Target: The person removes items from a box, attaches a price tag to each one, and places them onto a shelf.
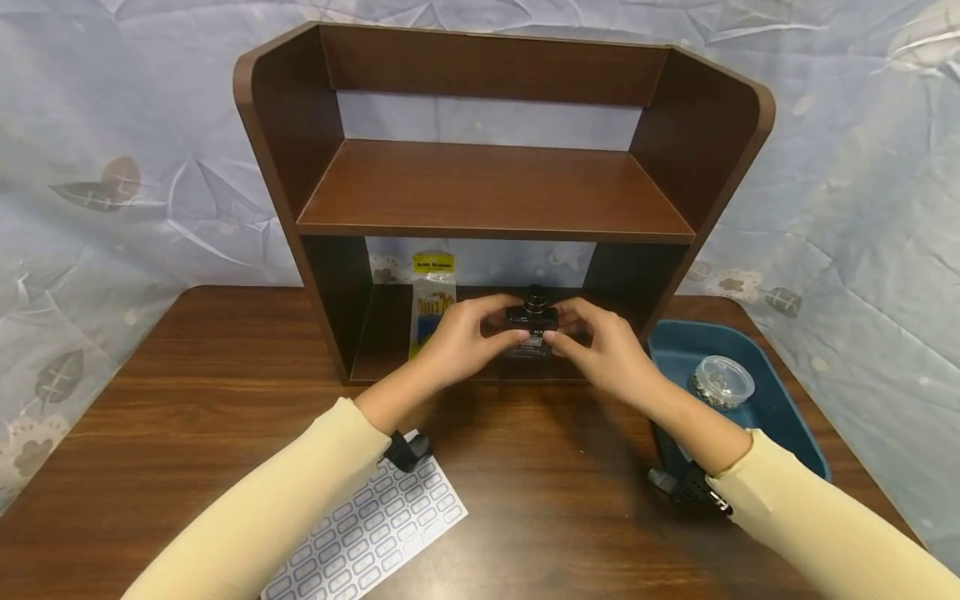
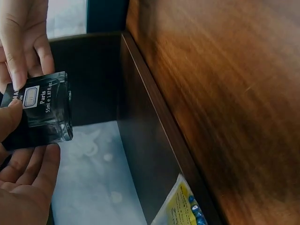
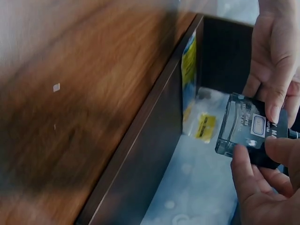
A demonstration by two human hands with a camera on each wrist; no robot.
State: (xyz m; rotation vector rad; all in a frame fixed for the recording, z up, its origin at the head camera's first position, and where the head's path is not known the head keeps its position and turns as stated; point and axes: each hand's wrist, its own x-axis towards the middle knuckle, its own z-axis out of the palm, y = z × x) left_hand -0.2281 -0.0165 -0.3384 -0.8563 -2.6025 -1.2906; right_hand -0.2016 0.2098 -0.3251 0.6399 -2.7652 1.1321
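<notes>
A dark glass perfume bottle (image 1: pixel 531 319) with a black top is held upright at the front of the shelf unit's lower compartment. My left hand (image 1: pixel 474 337) grips its left side and my right hand (image 1: pixel 606 348) its right side, both thumbs on the front face. A small blue-bordered white sticker (image 3: pixel 258 125) is on that face, beside white lettering. In the left wrist view, the clear base of the bottle (image 2: pixel 58 108) shows between the two hands. Whether the base touches the shelf board cannot be told.
Left inside the lower compartment stands a pack of artist brushes (image 1: pixel 433 292). The brown shelf unit (image 1: pixel 495 187) has an upper board above my hands. A sheet of blue-bordered stickers (image 1: pixel 375 533) lies under my left forearm. At right, a blue tray (image 1: pixel 783 425) holds a round clear tub (image 1: pixel 723 382).
</notes>
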